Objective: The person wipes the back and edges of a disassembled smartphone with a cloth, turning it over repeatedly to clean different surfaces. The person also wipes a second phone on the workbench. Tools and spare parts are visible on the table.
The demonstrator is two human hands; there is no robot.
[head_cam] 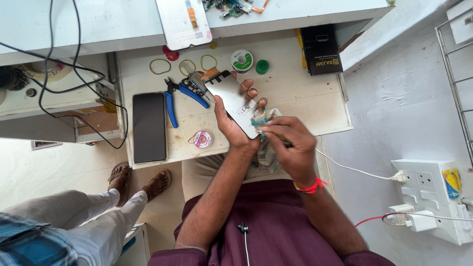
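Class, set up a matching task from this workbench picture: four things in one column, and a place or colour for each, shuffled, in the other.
Things:
1. Black phone
2. Pliers
3. Phone panel
4. Small cap

Descriptions:
A. green
B. blue handles
C. held in the left hand
D. lying flat at the table's left edge

Pairs: 1-D, 2-B, 3-C, 4-A

The phone back panel (235, 101) in my left grip (235, 129) is smooth, glossy and mirror-like. My right grip (288, 143) presses a soft, crumpled cloth (263, 120) against it. The counter (295, 93) is matt, scuffed painted wood. The pliers (183, 93) have blue plastic handles.
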